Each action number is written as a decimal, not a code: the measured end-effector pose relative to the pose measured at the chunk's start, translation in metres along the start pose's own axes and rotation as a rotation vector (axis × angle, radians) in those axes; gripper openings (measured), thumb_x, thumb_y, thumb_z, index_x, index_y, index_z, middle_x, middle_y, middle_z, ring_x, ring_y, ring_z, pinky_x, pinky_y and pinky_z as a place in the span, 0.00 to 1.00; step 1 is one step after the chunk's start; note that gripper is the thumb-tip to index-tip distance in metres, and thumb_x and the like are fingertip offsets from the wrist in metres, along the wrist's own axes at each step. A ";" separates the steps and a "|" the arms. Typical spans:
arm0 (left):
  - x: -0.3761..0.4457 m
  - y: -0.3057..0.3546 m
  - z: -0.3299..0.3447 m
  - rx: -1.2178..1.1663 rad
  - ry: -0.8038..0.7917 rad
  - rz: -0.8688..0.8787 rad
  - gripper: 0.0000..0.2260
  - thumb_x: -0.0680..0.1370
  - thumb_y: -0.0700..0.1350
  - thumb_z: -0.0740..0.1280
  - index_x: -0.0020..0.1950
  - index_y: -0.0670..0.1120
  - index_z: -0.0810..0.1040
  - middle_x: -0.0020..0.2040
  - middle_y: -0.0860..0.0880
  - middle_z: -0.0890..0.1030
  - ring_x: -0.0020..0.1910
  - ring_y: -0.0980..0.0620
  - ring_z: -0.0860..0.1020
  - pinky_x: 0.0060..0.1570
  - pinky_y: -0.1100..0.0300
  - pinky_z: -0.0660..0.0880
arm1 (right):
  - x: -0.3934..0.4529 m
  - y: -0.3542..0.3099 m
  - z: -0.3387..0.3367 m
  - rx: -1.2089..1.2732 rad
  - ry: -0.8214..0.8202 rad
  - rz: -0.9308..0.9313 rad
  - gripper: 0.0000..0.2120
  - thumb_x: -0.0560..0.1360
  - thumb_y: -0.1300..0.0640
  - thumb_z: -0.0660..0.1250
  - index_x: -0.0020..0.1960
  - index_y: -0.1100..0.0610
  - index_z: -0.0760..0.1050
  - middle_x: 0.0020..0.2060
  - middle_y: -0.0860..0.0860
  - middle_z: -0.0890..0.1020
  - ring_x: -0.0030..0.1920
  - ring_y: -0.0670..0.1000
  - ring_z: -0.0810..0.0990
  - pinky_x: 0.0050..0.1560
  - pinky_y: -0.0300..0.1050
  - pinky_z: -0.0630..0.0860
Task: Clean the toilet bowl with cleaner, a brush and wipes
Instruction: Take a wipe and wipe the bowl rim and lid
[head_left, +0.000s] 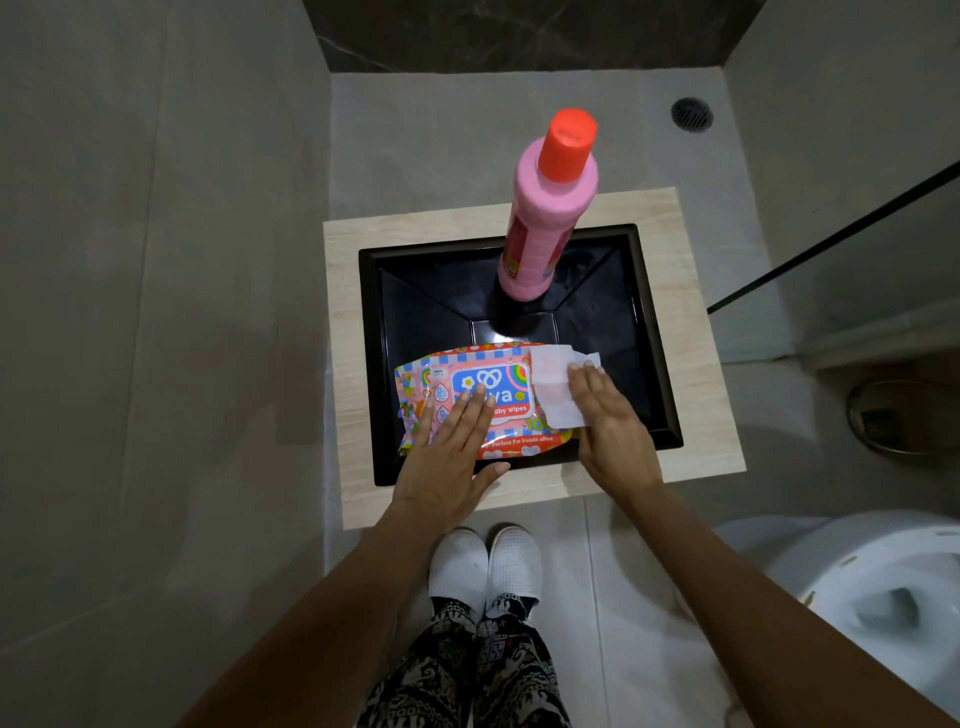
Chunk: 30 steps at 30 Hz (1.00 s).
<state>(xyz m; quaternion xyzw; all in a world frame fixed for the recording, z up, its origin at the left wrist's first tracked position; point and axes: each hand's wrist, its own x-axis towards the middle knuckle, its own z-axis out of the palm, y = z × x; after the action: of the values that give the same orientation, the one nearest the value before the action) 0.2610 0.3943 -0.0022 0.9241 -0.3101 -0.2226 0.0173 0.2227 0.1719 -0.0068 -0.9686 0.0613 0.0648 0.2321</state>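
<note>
our left hand (451, 451) flat, fingers spread on wipes pack (467, 400); right hand (608, 421) flat on a pulled wipe (553, 384) (neither grips).

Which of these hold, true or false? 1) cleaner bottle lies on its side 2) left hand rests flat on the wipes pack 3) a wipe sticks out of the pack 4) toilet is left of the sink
1) False. The pink cleaner bottle stands upright in the black sink, red cap on.
2) True. The left hand lies flat on the wipes pack.
3) True. A white wipe is out, under the right hand fingertips.
4) False. The toilet is at lower right.
</note>
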 end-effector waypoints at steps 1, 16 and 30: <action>0.000 0.000 0.000 -0.008 -0.007 0.002 0.40 0.73 0.67 0.27 0.78 0.45 0.46 0.78 0.47 0.48 0.77 0.49 0.47 0.73 0.44 0.42 | 0.001 -0.001 0.000 -0.002 -0.010 0.014 0.37 0.69 0.71 0.69 0.75 0.60 0.61 0.71 0.60 0.68 0.71 0.62 0.67 0.62 0.58 0.72; 0.008 0.014 -0.053 0.049 -0.085 0.061 0.37 0.75 0.66 0.33 0.78 0.46 0.43 0.79 0.48 0.45 0.77 0.51 0.43 0.72 0.45 0.36 | -0.017 0.008 -0.055 -0.069 0.022 0.187 0.31 0.66 0.75 0.65 0.69 0.64 0.70 0.70 0.64 0.68 0.71 0.64 0.66 0.69 0.57 0.67; 0.054 0.147 -0.099 0.161 -0.052 0.332 0.37 0.74 0.62 0.40 0.72 0.41 0.67 0.74 0.45 0.64 0.72 0.49 0.65 0.69 0.46 0.61 | -0.144 0.086 -0.122 -0.100 0.173 0.575 0.27 0.68 0.75 0.63 0.66 0.65 0.73 0.68 0.66 0.70 0.70 0.65 0.67 0.69 0.58 0.66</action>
<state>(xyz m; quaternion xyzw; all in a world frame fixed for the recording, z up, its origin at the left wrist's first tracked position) 0.2583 0.2340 0.0903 0.8526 -0.4755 -0.2149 -0.0284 0.0800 0.0526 0.0853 -0.9236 0.3493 0.0482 0.1503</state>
